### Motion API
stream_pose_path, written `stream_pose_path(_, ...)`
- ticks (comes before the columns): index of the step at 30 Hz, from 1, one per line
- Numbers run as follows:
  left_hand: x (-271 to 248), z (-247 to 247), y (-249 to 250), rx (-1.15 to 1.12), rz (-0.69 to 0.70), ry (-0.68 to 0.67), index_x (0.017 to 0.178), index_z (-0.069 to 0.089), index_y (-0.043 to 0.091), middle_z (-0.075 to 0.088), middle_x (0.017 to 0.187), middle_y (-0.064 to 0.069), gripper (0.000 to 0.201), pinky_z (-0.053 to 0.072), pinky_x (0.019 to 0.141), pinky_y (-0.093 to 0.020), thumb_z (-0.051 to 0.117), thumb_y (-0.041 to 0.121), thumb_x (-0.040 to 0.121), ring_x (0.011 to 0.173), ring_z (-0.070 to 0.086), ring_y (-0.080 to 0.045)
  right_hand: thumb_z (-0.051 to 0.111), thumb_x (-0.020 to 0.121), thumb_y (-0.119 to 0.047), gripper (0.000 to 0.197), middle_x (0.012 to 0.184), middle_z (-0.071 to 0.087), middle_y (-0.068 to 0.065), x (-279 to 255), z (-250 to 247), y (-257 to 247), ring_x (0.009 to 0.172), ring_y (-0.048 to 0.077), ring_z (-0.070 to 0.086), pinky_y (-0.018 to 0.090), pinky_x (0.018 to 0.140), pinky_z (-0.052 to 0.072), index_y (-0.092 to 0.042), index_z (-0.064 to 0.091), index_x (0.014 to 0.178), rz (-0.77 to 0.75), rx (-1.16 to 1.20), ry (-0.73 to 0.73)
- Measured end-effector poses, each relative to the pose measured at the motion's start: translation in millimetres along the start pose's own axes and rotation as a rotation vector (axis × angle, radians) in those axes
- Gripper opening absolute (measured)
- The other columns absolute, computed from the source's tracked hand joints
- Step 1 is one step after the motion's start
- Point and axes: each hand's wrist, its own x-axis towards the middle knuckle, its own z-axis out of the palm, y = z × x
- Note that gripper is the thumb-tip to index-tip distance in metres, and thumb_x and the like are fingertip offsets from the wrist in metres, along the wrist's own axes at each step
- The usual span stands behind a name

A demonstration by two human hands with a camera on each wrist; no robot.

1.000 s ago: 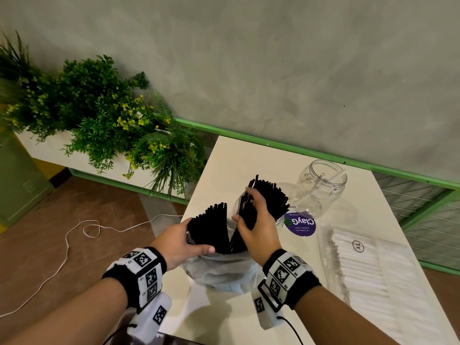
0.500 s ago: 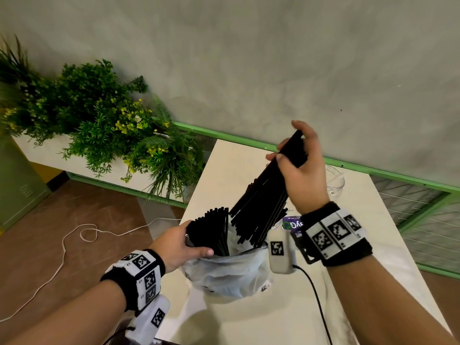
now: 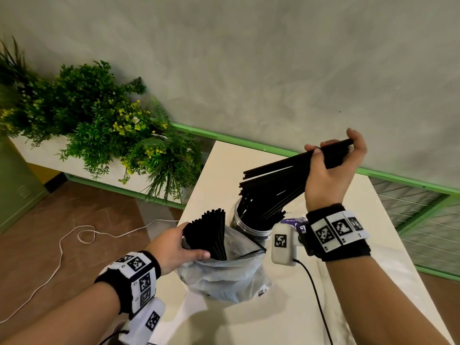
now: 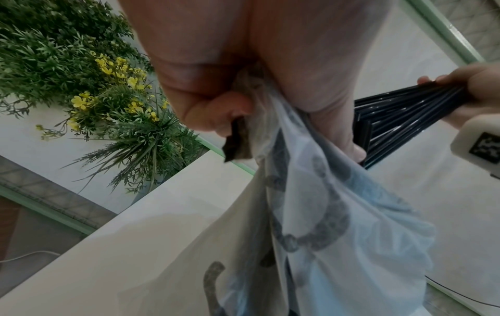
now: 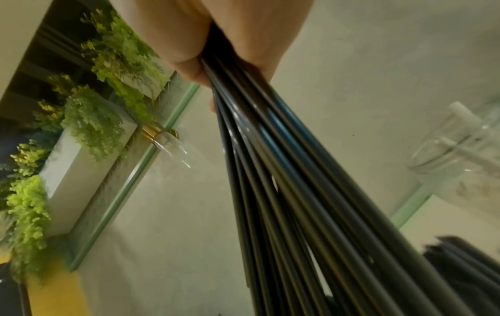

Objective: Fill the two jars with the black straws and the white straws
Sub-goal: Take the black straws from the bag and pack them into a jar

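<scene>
You see a fanned bundle of thin black plastic straws (image 3: 278, 185) slanting, its lower ends above the mouth of a clear round jar (image 3: 249, 229) on the table. More black straws (image 3: 211, 232) stand upright in a translucent plastic bag (image 3: 224, 277) just beside that jar. A second clear jar (image 5: 457, 154) stands apart, blurred.

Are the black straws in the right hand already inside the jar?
Partly: the black plastic straws slant, lower ends inside the clear jar.

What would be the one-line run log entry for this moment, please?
right hand: grips black straws above jar | left hand: holds bag of straws
</scene>
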Motion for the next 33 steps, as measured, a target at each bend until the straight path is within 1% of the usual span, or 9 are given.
stream_pose_path(6,0.3,-0.6,1.8,0.012,0.001,0.002,0.093,0.045,0.046,0.063,0.095,0.022,0.077,0.052,0.079,-0.026,0.053,0.095,0.034,0.092,0.061,0.0,0.044,0.086,0.014,0.053,0.092,0.054,-0.004,-21.7,-13.8,22.1,0.089,0.024,0.067,0.031,0.089,0.051,-0.022,0.038,0.125,-0.014,-0.103,-0.018)
stream_pose_path(10,-1.6,-1.8,5.6,-0.001,-0.011,-0.003,0.091,0.043,0.047,0.06,0.092,0.026,0.078,0.049,0.074,-0.018,0.05,0.096,0.031,0.09,0.058,0.005,0.044,0.086,0.012,0.054,0.096,0.055,0.013,-32.6,-9.8,34.9,0.088,0.02,0.067,0.031,0.089,0.049,-0.028,0.039,0.122,-0.021,-0.172,-0.053)
stream_pose_path(14,-2.5,-2.6,6.7,0.011,-0.008,-0.002,0.09,0.042,0.047,0.058,0.09,0.028,0.079,0.045,0.067,-0.013,0.048,0.098,0.029,0.085,0.055,0.007,0.045,0.088,0.012,0.05,0.1,0.055,0.014,-43.4,-0.1,46.5,0.09,0.013,0.065,0.015,0.085,0.044,-0.024,0.039,0.122,-0.001,-0.209,-0.102)
stream_pose_path(17,-3.4,-3.5,7.9,0.006,-0.011,-0.008,0.091,0.043,0.047,0.058,0.089,0.028,0.079,0.042,0.064,-0.009,0.048,0.097,0.029,0.083,0.053,0.012,0.051,0.09,0.005,0.044,0.103,0.054,0.004,-54.6,3.2,57.7,0.094,0.012,0.064,0.015,0.087,0.044,-0.026,0.041,0.119,-0.001,-0.298,-0.236)
stream_pose_path(20,-4.7,-4.4,7.8,0.008,-0.017,-0.008,0.1,0.045,0.043,0.058,0.089,0.028,0.089,0.041,0.063,-0.007,0.049,0.097,0.03,0.084,0.054,0.012,0.059,0.09,-0.008,0.033,0.111,0.058,0.005,-65.6,-2.9,75.3,0.095,0.01,0.056,0.013,0.083,0.039,-0.014,0.048,0.121,-0.05,-0.544,-0.449)
stream_pose_path(24,-5.1,-3.4,6.3,0.035,-0.012,0.0,0.103,0.046,0.039,0.059,0.089,0.025,0.085,0.045,0.067,-0.014,0.056,0.091,0.036,0.087,0.059,0.002,0.061,0.092,-0.02,0.026,0.107,0.062,0.005,-66.6,-11.2,86.2,0.094,0.022,0.057,0.032,0.081,0.048,-0.013,0.053,0.115,0.012,-0.741,-0.709)
stream_pose_path(28,-4.5,-2.3,9.4,0.043,-0.021,-0.003,0.102,0.046,0.037,0.059,0.089,0.022,0.06,0.048,0.071,-0.02,0.075,0.065,0.058,0.089,0.06,-0.005,0.059,0.094,-0.023,0.017,0.1,0.065,0.002,-58.3,-15.6,85.0,0.088,0.018,0.058,0.026,0.075,0.046,-0.014,0.059,0.109,0.0,-0.724,-0.706)
stream_pose_path(31,-2.9,-2.4,6.9,0.025,-0.015,-0.005,0.1,0.045,0.041,0.059,0.089,0.025,0.083,0.045,0.067,-0.015,0.055,0.092,0.035,0.087,0.059,0.0,0.059,0.094,-0.02,0.016,0.102,0.067,0.001,-51.5,-18.2,87.5,0.088,0.012,0.057,0.014,0.075,0.04,-0.014,0.063,0.109,-0.003,-0.724,-0.778)
stream_pose_path(33,-1.2,-1.0,3.5,0.008,-0.017,0.003,0.096,0.045,0.044,0.061,0.091,0.024,0.084,0.047,0.07,-0.017,0.049,0.097,0.031,0.089,0.059,0.001,0.061,0.092,-0.015,0.017,0.102,0.067,-0.001,-48.3,-17.7,88.3,0.089,0.009,0.057,0.006,0.078,0.039,-0.014,0.067,0.108,-0.025,-0.705,-0.843)
